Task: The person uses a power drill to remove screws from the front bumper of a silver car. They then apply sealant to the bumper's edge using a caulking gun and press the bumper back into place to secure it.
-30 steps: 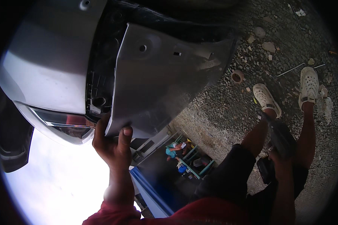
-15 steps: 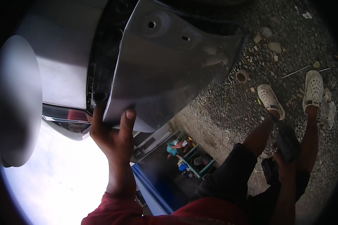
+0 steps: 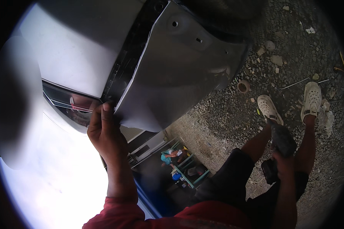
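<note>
Panel lies beside the car body; steady its corner with your left hand, fingers narrow, grip unclear, and hold the power tool, clasped in your right hand, clear.

Grey car panel, holed; dark power tool, gripped.

The fisheye view looks down from the wearer's head, past a red cloth sleeve; a grey sheet-metal car panel stands near; white sky fills the lower left, grey stony gravel the right.
</note>
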The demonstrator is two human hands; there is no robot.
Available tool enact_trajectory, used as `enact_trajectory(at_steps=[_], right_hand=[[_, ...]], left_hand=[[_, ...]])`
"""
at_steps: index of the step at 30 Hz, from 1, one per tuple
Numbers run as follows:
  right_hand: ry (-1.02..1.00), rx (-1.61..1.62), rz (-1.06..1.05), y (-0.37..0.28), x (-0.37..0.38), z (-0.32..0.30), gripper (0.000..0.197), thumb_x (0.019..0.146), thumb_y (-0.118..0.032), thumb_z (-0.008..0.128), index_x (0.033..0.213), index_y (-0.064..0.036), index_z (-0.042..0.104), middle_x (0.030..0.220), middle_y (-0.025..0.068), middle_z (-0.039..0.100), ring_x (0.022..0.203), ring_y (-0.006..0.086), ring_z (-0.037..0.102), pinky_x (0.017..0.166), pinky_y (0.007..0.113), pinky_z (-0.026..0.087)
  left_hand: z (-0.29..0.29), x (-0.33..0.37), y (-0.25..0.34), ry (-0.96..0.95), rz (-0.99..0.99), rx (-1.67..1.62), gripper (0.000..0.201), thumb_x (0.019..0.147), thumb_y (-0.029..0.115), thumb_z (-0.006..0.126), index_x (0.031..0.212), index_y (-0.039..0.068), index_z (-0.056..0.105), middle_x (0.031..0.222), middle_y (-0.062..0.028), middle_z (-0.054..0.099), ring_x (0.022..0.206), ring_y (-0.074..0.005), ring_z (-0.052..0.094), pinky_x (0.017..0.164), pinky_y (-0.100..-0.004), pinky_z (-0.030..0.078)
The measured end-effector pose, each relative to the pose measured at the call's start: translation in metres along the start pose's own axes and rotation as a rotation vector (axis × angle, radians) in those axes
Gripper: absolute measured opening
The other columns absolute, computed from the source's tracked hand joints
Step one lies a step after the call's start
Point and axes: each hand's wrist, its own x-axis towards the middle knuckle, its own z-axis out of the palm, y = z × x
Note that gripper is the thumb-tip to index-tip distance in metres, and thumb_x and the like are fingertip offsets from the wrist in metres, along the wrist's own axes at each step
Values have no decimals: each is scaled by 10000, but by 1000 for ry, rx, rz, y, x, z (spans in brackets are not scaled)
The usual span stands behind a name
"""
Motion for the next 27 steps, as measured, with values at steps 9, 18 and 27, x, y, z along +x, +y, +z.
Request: enact_trajectory(at_steps=[9,18,27], right_hand=[[20,112,-3,-1,8,3,440,870,8,667,1308,-40,662,1093,48,708,872,119,649,688,286,513],[37,140,-5,-15,16,10,411,861,4,671,1268,-51,666,1063,48,703,837,123,644,680,290,513],[60,164,-8,-22,21,15,354,858,7,685,1207,-48,661,1088,57,699,851,136,649,694,296,519]], left_hand=[[-34,23,36,473,702,1059,935,772,407,993,1526,116,523,1500,-200,589,1415,-320,549,1089,-508,520],[-33,37,31,344,535,1208,1553,556,520,1055,1744,178,115,1772,-259,119,1628,-547,44,1228,-750,269],[-22,45,36,356,487,1224,1570,535,530,1052,1751,253,98,1758,-306,109,1635,-524,42,1221,-749,267]])
